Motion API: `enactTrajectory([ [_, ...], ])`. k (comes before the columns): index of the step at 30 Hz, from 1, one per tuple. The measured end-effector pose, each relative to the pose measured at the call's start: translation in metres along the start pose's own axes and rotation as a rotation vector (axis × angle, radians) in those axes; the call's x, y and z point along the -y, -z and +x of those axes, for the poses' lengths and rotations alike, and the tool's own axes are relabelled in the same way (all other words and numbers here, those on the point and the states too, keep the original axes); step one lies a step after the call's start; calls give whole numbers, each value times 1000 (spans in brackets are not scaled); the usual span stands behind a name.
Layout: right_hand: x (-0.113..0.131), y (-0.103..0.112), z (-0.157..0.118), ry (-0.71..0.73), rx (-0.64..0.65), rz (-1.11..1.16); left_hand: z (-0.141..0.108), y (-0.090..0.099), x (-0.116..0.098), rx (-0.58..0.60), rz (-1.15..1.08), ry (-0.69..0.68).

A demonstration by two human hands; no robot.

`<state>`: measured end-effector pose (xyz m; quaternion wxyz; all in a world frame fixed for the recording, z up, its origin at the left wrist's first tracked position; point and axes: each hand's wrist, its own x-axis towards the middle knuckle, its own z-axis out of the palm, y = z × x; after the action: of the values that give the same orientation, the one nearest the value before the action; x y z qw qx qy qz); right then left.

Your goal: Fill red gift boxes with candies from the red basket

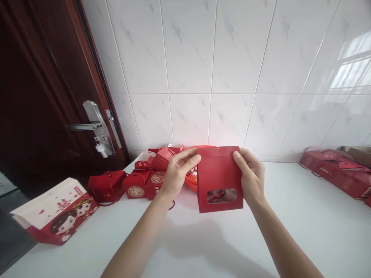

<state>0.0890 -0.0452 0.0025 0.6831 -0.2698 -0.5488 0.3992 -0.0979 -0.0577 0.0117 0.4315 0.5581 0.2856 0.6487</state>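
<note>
A white desk spreads before me, its near edge cut off. At left, a dark red door runs out of view; at right, so do red boxes. Over the desk, my left hand and right hand pinch the upper sides of a red paper bag, which hides most of an orange-red basin. Behind its small window, the contents are hard to make out.

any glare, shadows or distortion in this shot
Head view: window-like glare on the wall tiles, upper right; a soft shadow on the table, below the red box; head view: tile seams fan outward toward the top, and the door leans and looks very dark.
</note>
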Motion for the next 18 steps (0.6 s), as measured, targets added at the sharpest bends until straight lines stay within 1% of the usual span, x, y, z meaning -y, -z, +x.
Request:
enactTrajectory([
  [3, 0, 0, 1, -1, 3, 6, 0, -1, 0, 0, 11, 6],
  [10, -1, 0, -1, -2, -3, -18, 0, 2, 2, -89, 126, -72],
  [13, -1, 0, -2, 18, 1, -32, 0, 1, 1, -105, 114, -54],
  [18, 0, -1, -3, 92, 13, -70, -1, -2, 0, -108, 96, -32],
])
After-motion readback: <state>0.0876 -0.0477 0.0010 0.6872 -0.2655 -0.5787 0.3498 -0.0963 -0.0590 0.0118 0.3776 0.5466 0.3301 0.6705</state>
